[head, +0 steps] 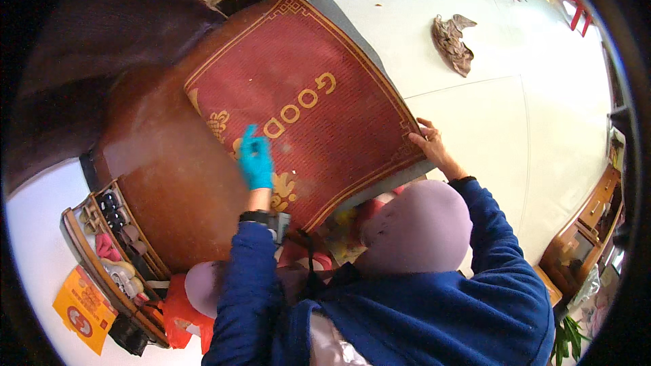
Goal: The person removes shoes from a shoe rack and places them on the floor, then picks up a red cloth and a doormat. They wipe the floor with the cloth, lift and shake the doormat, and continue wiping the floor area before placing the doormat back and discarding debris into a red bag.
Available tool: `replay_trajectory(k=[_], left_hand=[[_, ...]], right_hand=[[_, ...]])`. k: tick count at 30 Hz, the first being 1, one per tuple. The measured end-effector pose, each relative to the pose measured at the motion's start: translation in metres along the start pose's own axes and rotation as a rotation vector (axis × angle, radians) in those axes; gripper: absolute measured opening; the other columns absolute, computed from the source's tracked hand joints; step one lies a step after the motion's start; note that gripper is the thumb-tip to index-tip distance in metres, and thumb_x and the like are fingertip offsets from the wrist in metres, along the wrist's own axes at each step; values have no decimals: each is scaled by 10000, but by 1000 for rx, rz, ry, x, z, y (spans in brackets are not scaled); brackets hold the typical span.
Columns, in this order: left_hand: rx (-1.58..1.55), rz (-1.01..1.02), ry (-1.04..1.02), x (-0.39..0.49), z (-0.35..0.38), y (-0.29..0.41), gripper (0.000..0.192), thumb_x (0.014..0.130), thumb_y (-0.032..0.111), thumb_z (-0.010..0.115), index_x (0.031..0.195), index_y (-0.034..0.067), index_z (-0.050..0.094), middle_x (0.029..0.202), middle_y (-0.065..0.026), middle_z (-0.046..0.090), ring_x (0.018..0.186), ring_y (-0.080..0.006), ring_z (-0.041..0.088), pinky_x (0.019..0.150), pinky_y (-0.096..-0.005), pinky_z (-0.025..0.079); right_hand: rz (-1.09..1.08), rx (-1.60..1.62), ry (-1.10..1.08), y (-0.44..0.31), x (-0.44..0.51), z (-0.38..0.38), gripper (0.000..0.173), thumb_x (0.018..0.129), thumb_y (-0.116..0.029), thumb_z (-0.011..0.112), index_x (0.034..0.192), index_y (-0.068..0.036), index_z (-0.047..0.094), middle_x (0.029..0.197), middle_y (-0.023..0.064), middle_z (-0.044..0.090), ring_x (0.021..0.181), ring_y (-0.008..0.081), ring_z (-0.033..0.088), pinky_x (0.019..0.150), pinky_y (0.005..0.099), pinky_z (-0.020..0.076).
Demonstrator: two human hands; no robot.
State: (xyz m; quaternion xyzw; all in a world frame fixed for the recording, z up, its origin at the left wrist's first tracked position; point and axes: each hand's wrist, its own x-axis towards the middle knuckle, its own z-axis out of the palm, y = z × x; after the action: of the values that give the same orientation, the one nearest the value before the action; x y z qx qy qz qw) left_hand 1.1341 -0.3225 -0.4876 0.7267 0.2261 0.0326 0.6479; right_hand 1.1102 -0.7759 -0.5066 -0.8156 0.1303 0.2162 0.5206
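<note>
A dark red doormat [330, 127] with gold lettering and a gold border is tilted up before me, its grey backing showing along the right edge. My right hand [431, 143], bare, grips the mat's near right corner with the thumb on the patterned face. My left hand [256, 160] wears a teal glove and is over the mat's left edge, beside the lettering. It is blurred, so whether its fingers touch the mat is unclear. Small pale specks lie on the red surface.
Brown flooring [168, 178] lies at left, pale floor tiles [468, 112] at right. Two crumpled cloths [451, 46] rest on the tiles. A wooden shoe rack [119, 244] with several shoes stands lower left, beside a red plastic bag [178, 310]. A wooden cabinet [585, 229] stands at right.
</note>
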Motion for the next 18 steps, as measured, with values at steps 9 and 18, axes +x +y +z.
replay_trajectory(k=[9, 18], left_hand=[[590, -375, 378, -10, -106, -98, 775, 874, 419, 710, 1444, -10, 407, 1264, -173, 624, 1105, -298, 606, 968, -417, 471], [1097, 292, -340, -74, -45, -9, 614, 846, 145, 668, 1413, 68, 447, 1357, -166, 524, 1238, -340, 507, 1060, -479, 396]], right_hand=[[294, 112, 38, 58, -67, 11, 302, 886, -229, 715, 930, 69, 709, 972, 131, 648, 845, 202, 600, 697, 371, 496], [240, -122, 230, 87, -60, 7, 271, 801, -208, 773, 857, 35, 668, 754, 87, 656, 684, 152, 574, 576, 340, 477]])
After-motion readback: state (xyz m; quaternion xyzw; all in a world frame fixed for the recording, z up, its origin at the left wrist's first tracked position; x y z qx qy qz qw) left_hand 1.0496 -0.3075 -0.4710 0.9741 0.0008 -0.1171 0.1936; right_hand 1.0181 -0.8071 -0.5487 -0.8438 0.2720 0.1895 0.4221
